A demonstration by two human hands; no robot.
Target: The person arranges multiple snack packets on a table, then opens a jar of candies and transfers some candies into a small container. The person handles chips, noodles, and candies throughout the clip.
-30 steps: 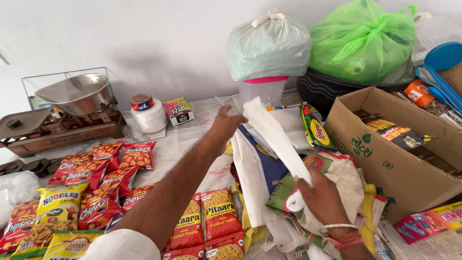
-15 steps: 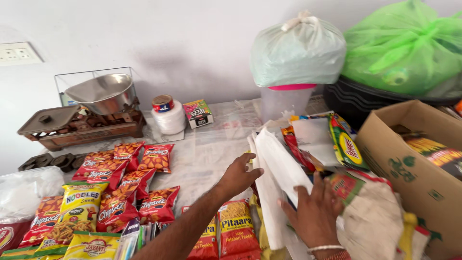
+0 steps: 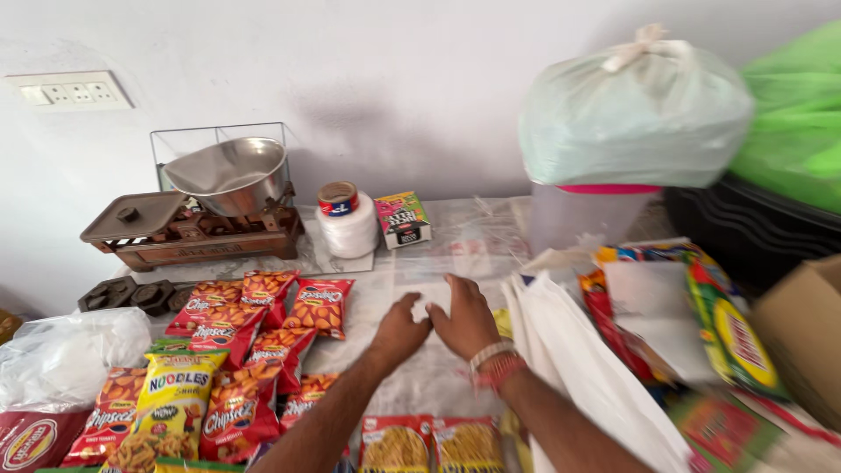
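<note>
Both hands lie flat on the surface (image 3: 455, 254), side by side and touching. The left hand (image 3: 399, 331) and the right hand (image 3: 464, 320) have their fingers spread out and hold nothing. They press on a clear plastic sheet (image 3: 438, 377) that covers the surface. At 3 o'clock from the hands, just beside the right hand, is a stack of white paper bags (image 3: 587, 368). At 9 o'clock lie red chip packets (image 3: 263, 320) and a yellow noodle packet (image 3: 171, 407). At 11 o'clock, well apart, stands a scale with a shiny metal bowl (image 3: 229, 173). At 12 o'clock sits a roll of white string (image 3: 349, 229).
</note>
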